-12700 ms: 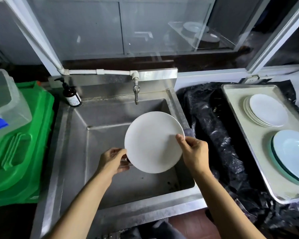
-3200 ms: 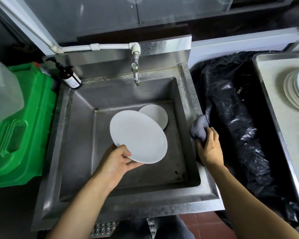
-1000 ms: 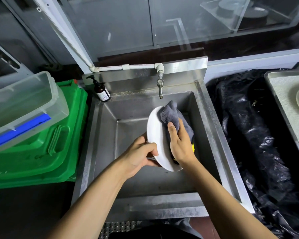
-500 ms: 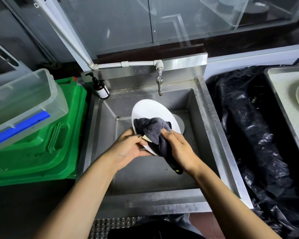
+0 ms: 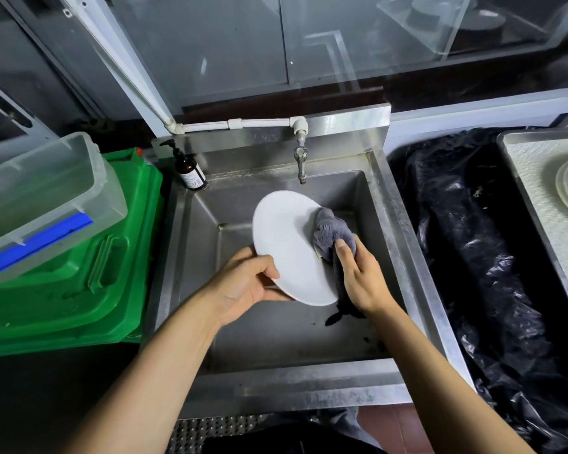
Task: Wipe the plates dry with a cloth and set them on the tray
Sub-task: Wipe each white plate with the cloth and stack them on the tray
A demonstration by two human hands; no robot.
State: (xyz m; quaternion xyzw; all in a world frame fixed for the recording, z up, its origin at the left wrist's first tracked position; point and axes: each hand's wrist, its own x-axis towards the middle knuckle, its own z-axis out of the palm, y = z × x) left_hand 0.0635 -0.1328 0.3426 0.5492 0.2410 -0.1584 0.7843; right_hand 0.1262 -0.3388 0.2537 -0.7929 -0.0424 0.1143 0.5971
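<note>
Between both grips, plate [image 5: 289, 247]

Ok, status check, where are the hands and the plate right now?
Left hand grips plate rim, over sink. Right hand presses cloth on plate. Tray right, way open.

Around sink [image 5: 404, 257]: basin floor open left of and below held plate [image 5: 286, 244]; tap [image 5: 300, 162] overhangs back edge, soap bottle [image 5: 187, 168] occupies back-left corner, green crate [image 5: 79, 273] blocks left side, black plastic sheet [image 5: 473, 240] right.
</note>
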